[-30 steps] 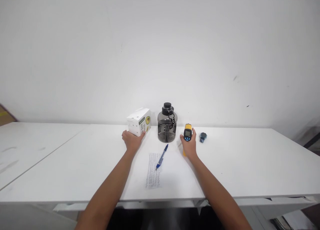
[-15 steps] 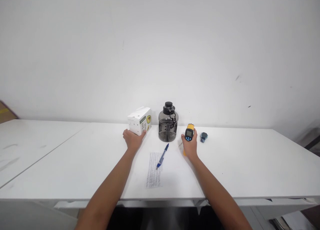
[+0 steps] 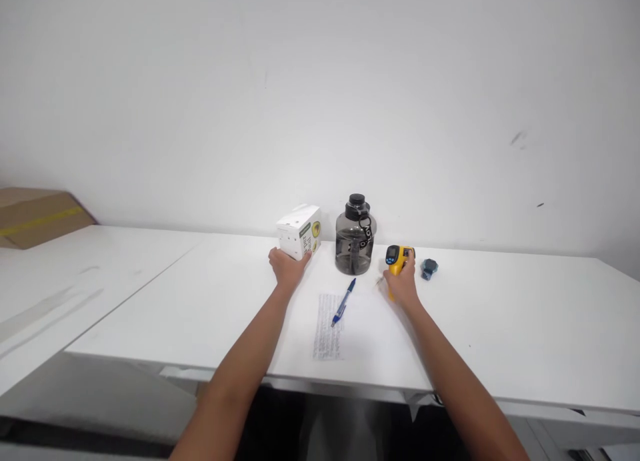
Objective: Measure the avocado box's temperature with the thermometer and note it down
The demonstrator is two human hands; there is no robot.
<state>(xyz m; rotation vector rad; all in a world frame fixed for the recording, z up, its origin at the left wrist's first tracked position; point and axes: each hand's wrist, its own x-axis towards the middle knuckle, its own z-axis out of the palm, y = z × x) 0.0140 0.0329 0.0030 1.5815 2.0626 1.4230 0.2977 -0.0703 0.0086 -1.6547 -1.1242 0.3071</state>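
Observation:
My left hand [image 3: 289,267] is closed around the near end of a white box [image 3: 299,231] with avocado pictures on its side. A yellow and black infrared thermometer [image 3: 399,255] is gripped by its handle in my right hand [image 3: 401,282], its small screen at the left and its body lying sideways. Between the hands stands a dark see-through water jug [image 3: 354,241] with a black lid. Nearer to me, a blue pen [image 3: 343,303] lies across a sheet of paper [image 3: 327,334] covered in writing. Just right of my right hand is a dark wristwatch [image 3: 429,268].
The white table [image 3: 200,301] runs along a pale wall [image 3: 320,101]. At the far left sits a brown cardboard box [image 3: 43,217] with yellow tape. A seam crosses the tabletop on the left, and the front edge lies beneath my forearms.
My right hand has turned the thermometer from facing away to pointing right. The view has shifted left, showing more of the cardboard box. My left hand stays on the white box.

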